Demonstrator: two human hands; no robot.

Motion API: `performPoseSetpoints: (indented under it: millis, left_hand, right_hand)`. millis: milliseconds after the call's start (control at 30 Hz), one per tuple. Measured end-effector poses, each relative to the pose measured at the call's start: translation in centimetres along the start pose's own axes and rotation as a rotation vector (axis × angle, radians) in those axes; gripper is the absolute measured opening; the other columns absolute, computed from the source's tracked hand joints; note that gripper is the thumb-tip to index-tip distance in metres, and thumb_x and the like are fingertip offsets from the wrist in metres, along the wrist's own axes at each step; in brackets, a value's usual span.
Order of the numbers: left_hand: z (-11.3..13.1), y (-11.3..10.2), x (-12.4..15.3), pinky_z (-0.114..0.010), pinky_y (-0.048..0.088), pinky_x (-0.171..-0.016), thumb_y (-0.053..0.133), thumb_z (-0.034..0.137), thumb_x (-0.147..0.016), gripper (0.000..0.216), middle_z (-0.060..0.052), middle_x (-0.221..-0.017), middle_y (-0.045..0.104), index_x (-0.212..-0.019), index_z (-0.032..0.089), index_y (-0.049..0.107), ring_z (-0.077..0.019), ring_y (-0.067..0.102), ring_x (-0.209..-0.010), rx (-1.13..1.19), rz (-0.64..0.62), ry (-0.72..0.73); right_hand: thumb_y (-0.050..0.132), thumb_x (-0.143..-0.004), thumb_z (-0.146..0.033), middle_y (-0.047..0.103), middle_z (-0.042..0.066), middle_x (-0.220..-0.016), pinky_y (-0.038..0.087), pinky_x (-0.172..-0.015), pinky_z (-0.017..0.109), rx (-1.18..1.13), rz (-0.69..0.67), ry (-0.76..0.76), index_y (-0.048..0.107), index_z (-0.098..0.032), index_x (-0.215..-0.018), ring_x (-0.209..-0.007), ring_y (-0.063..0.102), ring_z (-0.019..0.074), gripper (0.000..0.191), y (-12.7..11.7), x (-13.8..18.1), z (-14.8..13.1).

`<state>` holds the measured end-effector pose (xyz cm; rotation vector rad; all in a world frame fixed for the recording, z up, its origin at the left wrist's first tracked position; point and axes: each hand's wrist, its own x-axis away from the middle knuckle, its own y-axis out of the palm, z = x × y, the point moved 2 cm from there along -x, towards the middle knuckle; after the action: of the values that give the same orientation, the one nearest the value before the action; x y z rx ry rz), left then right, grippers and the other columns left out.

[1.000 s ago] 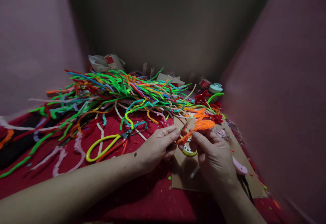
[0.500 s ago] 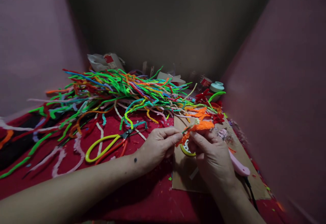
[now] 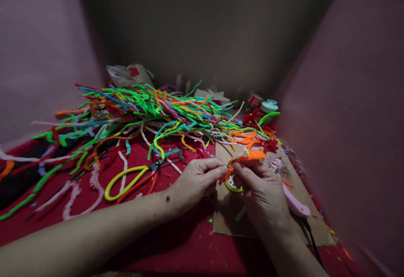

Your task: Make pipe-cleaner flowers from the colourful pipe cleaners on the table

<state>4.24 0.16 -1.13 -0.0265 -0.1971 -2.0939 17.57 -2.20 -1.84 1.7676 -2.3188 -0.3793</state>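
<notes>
My left hand [image 3: 200, 179] pinches the thin green stem of a bunch of pale yellow flower stamens [image 3: 243, 154] between thumb and fingers. An orange fuzzy pipe-cleaner petal piece [image 3: 255, 155] is gripped by my right hand [image 3: 261, 188], its thumb and forefinger closed on it. The stamen heads lie against the orange piece, with both hands close together above a sheet of brown cardboard [image 3: 225, 222]. Some of the orange piece is hidden behind my right fingers. Below the hands, a yellow-rimmed round item with a dotted face [image 3: 232, 185] shows partly.
A large heap of colourful pipe cleaners [image 3: 151, 104] spreads across the red cloth [image 3: 176, 243]. Pliers with yellow and red handles [image 3: 126, 180] lie left of my hands. A pink corded tool [image 3: 296, 203] rests on the cardboard. Behind stands a jar with a light-blue lid [image 3: 269, 105].
The stamens and green stem have shifted very slightly against the orange piece, with a little more stem showing. Both hands keep their grips in nearly the same place.
</notes>
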Motion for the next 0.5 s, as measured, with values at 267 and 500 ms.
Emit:
performPoseSetpoints:
  millis: [267, 500]
  left_hand:
    - [0.23, 0.09, 0.13, -0.018, 0.017, -0.039, 0.059, 0.038, -0.075, 0.029, 0.007, -0.045, 0.031, -0.06, 0.016, 0.049, -0.0038, 0.024, -0.039, 0.0, -0.035, -0.035]
    - [-0.27, 0.0, 0.22, -0.018, 0.018, -0.037, 0.054, 0.038, -0.08, 0.028, 0.008, -0.042, 0.033, -0.063, 0.016, 0.049, -0.0043, 0.027, -0.036, -0.053, -0.097, -0.043]
  right_hand:
    - [0.079, -0.055, -0.024, 0.056, -0.002, -0.052, 0.033, -0.048, 0.022, -0.038, 0.011, 0.047, 0.071, -0.016, -0.064, -0.05, 0.042, 0.0077, 0.015, 0.2, -0.08, 0.04]
    - [0.077, -0.061, -0.023, 0.064, -0.001, -0.064, 0.04, -0.058, 0.022, -0.043, -0.064, 0.06, 0.073, -0.018, -0.07, -0.061, 0.052, 0.0101, 0.011, -0.23, 0.11, 0.35]
